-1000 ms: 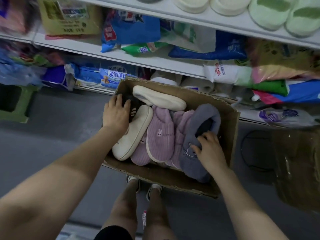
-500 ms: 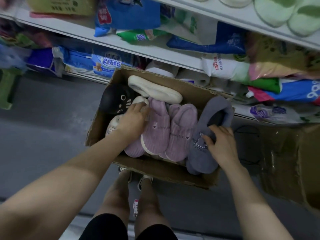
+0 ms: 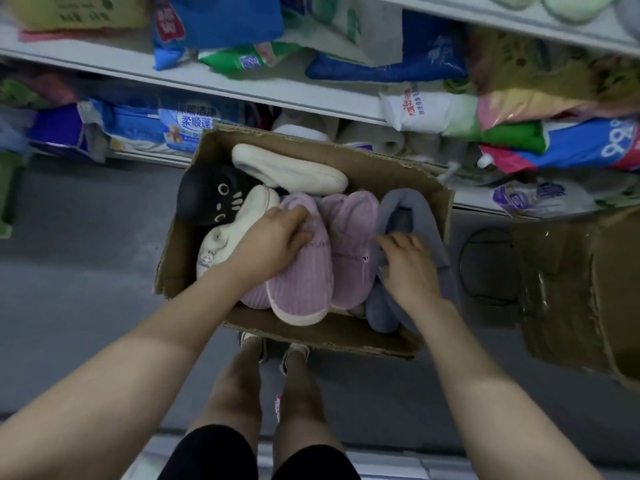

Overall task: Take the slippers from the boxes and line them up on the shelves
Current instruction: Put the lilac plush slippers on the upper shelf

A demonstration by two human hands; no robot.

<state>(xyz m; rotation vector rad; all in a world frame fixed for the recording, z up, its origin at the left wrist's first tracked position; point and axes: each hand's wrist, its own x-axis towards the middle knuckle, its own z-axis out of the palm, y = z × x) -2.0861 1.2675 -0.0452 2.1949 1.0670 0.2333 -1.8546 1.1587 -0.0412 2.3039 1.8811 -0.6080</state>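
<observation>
head view | steeply down, slightly forward | close above cardboard box (image 3: 363, 161) | shelves (image 3: 104, 58) beyond

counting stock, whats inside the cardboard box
The cardboard box holds cream slippers, a black cat-face slipper, purple slippers and a grey slipper. The left hand and right hand cover parts of them; anything beneath this top layer is hidden.

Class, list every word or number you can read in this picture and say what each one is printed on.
"柔顺蓬": on the blue-and-white pack.
"99": on the blue bag, digits tilted.
Too blurred or small to read: the line above "柔顺蓬" on that pack, the red print on the white bag, the stitching on the purple slipper, and the print on the yellow carton.
</observation>
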